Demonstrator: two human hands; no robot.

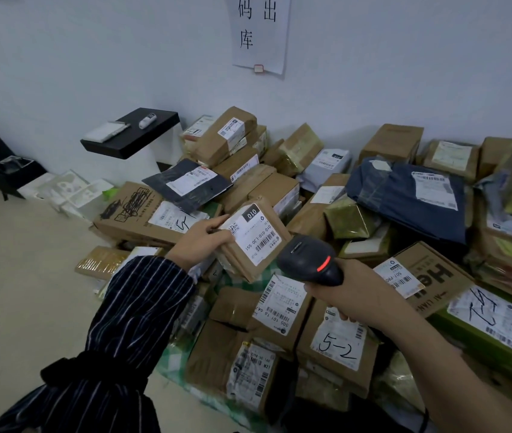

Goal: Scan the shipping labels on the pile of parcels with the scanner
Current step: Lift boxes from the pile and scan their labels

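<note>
Right hand [351, 295] clamps the scanner [307, 260], aimed at the parcel [245, 267] my left hand [200, 243] pinches above the pile [335, 339]; next, I think, trigger on its label [253, 234].

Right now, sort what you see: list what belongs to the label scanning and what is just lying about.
Belongs to the job: scanner in the right hand; small parcel held by the left hand, label up; pile of parcels.
Just lying about: black shelf with a white gadget on it; paper sign on the wall; white trays on the floor.
</note>
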